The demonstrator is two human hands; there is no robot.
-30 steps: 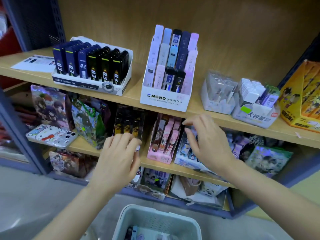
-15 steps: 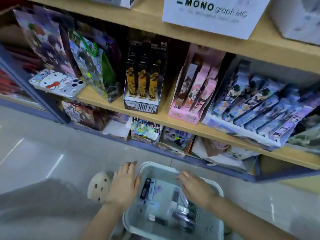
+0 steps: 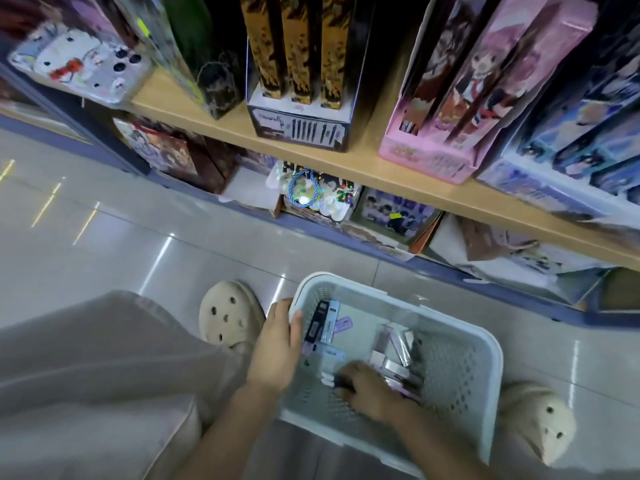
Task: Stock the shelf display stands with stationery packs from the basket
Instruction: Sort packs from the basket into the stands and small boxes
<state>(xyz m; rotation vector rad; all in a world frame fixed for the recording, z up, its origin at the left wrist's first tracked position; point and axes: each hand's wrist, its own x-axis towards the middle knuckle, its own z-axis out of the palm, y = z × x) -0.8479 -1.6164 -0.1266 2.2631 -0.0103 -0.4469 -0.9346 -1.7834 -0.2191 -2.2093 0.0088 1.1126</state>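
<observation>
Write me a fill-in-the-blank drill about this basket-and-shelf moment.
The left hand grips the ____ of the pale perforated plastic basket.
The stationery packs under the right hand lie inside the ____.
The basket stands on the tiled ____ between two beige clogs.
On the wooden shelf, the black-and-gold display box stands ____ of the pink display box.
Missing: rim; basket; floor; left.

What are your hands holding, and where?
The left hand's grip is on the basket's left rim. The right hand rests on packs inside; its grip is too blurred to tell.
</observation>
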